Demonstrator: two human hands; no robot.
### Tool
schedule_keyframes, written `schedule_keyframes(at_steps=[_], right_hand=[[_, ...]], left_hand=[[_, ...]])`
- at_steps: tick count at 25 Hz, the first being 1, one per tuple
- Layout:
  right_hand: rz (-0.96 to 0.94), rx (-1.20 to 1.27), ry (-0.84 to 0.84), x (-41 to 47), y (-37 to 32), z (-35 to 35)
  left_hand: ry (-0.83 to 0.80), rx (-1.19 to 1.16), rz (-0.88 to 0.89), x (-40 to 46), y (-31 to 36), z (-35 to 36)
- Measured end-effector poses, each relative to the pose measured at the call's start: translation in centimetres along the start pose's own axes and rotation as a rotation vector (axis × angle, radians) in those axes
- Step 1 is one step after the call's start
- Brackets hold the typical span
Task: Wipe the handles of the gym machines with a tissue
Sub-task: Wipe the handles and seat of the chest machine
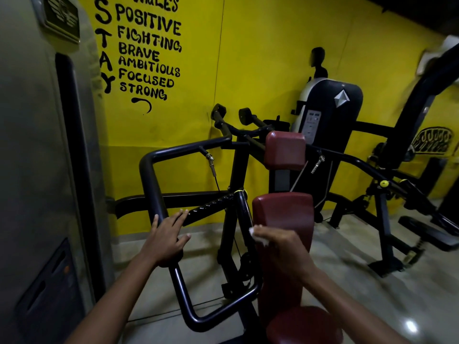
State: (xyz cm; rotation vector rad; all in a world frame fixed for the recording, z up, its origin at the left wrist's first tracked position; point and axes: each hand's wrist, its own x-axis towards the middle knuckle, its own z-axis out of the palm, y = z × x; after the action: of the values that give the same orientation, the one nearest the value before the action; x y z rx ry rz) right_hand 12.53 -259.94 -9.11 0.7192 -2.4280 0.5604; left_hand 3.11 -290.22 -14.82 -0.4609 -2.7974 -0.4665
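Tissue (258, 236) pinched in your right hand (280, 247) beside the red pad (283, 209); your left hand (165, 238), fingers spread, rests on the black handle (154, 192), apparently not yet wiped; farther handles remain

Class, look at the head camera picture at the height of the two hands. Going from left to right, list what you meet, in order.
Grey panel → left hand resting on the black handle bar → tissue held by the right hand → red back pad → black machine frame.
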Motion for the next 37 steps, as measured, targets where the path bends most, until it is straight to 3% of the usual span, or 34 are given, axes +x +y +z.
schedule_keyframes(at_steps=[3,5,9,13,20,26,30,33,37], right_hand=[[0.22,0.13,0.23,5.4,0.6,-0.4],[0.318,0.209,0.262,8.7,1.2,0.8],[0.089,-0.038,0.091,10.6,2.0,3.5],[-0.135,-0.351,0.06,8.4,2.6,4.7],[-0.395,-0.495,0.035,3.5,1.6,3.8],[-0.422,-0.423,-0.061,-0.9,0.9,2.9],[-0.296,-0.247,-0.068,2.3,1.4,0.9],[-0.246,-0.324,-0.02,7.8,1.9,0.5],[-0.346,-0.526,-0.207,12.0,1.8,1.7]], left_hand=[[0.025,-0.017,0.005,0.0,-0.3,0.4],[0.034,-0.022,0.006,0.0,-0.4,0.5],[0.036,-0.031,0.01,0.0,-0.4,0.4],[0.064,-0.057,0.013,0.0,-0.5,0.4],[0.036,-0.012,-0.002,0.0,-0.5,0.5],[0.038,-0.008,0.005,-0.1,-0.5,0.5],[0.045,-0.026,0.003,-0.1,-0.4,0.4],[0.053,-0.039,0.012,-0.1,-0.5,0.5],[0.07,-0.068,0.021,-0.2,-0.4,0.4]])
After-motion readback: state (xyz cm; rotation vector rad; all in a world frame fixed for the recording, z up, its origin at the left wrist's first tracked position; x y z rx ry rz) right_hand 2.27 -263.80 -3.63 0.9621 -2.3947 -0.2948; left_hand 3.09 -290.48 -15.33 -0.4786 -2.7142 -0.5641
